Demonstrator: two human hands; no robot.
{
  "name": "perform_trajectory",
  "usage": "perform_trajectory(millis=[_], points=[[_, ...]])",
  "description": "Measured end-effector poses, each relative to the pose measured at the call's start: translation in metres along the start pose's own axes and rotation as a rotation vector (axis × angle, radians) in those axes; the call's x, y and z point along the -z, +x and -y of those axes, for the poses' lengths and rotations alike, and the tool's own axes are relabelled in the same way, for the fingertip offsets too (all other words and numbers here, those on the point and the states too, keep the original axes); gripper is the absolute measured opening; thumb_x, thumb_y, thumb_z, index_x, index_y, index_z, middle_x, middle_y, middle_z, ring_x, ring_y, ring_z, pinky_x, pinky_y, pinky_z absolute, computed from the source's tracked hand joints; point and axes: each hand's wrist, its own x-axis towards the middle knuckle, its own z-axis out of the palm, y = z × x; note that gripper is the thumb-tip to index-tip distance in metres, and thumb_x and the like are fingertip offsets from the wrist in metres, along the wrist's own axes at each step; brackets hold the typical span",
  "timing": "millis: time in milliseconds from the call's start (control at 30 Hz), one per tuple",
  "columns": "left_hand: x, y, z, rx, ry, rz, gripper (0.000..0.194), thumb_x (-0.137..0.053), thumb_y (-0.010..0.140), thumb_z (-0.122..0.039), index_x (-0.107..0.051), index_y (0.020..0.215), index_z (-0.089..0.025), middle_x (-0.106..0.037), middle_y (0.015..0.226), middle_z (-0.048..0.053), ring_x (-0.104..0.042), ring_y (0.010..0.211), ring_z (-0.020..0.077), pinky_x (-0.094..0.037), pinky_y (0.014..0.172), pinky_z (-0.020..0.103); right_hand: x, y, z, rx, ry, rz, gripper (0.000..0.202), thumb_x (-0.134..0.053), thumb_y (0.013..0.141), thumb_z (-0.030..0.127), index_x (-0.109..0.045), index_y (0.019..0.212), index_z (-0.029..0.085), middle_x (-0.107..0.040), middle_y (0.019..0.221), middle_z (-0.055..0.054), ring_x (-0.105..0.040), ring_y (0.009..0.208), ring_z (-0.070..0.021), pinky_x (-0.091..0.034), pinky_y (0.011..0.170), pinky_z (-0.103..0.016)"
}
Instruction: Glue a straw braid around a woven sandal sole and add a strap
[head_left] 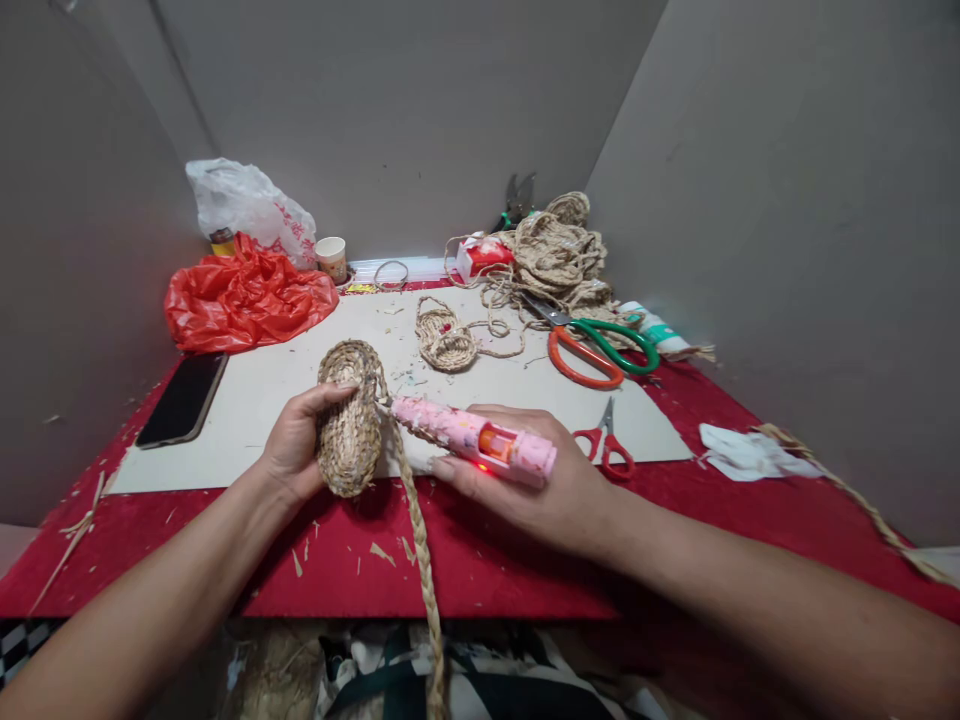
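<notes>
My left hand [298,440] grips a small woven straw sole [349,425] by its left side, thumb on its face. A braided straw cord [420,540] runs from the sole's right edge down past the table's front. My right hand [540,490] is wrapped round a pink glue gun [472,437] with a small red light on it. The gun's nozzle points left, at or very near the sole's right edge; I cannot tell whether it touches. Behind them lies a small straw slipper [446,335] with a red bead on it.
Large scissors [592,345] with orange and green handles and small red scissors [607,445] lie at right. A heap of straw cord [559,250] stands behind. At left are a phone [184,400], a red plastic bag [247,300] and a paper cup [331,260]. Grey walls enclose the table.
</notes>
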Motion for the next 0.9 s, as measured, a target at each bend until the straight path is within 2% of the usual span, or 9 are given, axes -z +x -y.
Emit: perform_trajectory(millis=[167, 367, 633, 900], points=[[0.0003, -0.0006, -0.0001, 0.004, 0.013, 0.023, 0.008, -0.061, 0.060, -0.012, -0.067, 0.066, -0.011, -0.067, 0.052, 0.006, -0.061, 0.044, 0.0180, -0.053, 0.047, 0.027, -0.0009, -0.0007, -0.0007, -0.018, 0.024, 0.008, 0.026, -0.061, 0.082, 0.033, -0.053, 0.063, 0.017, -0.054, 0.060, -0.001, -0.047, 0.052, -0.0106, -0.038, 0.052, -0.024], [-0.0003, -0.0003, -0.0004, 0.008, -0.002, 0.026, 0.007, -0.062, 0.060, -0.012, -0.067, 0.064, -0.012, -0.067, 0.052, 0.006, -0.061, 0.043, 0.0176, -0.052, 0.047, 0.026, -0.0013, -0.0001, -0.0005, 0.020, 0.029, 0.003, 0.032, -0.060, 0.081, 0.029, -0.041, 0.057, 0.018, -0.043, 0.052, 0.004, -0.035, 0.046, -0.0066, -0.030, 0.046, -0.022], [0.0007, -0.0002, 0.0002, -0.011, -0.022, -0.015, 0.010, -0.058, 0.063, -0.010, -0.067, 0.065, -0.009, -0.068, 0.053, 0.008, -0.061, 0.042, 0.0192, -0.053, 0.045, 0.029, -0.0001, -0.0006, 0.0010, 0.043, -0.008, 0.022, 0.035, -0.058, 0.081, 0.026, -0.037, 0.055, 0.019, -0.039, 0.050, 0.005, -0.032, 0.045, -0.0061, -0.028, 0.046, -0.022], [0.0015, -0.0005, -0.0002, -0.016, -0.012, -0.044, 0.009, -0.058, 0.064, -0.011, -0.067, 0.066, -0.011, -0.068, 0.054, 0.006, -0.063, 0.044, 0.0183, -0.055, 0.046, 0.029, -0.0001, -0.0020, 0.0009, 0.072, -0.015, 0.038, 0.037, -0.059, 0.083, 0.027, -0.037, 0.055, 0.018, -0.038, 0.049, 0.006, -0.032, 0.044, -0.0057, -0.027, 0.045, -0.021]])
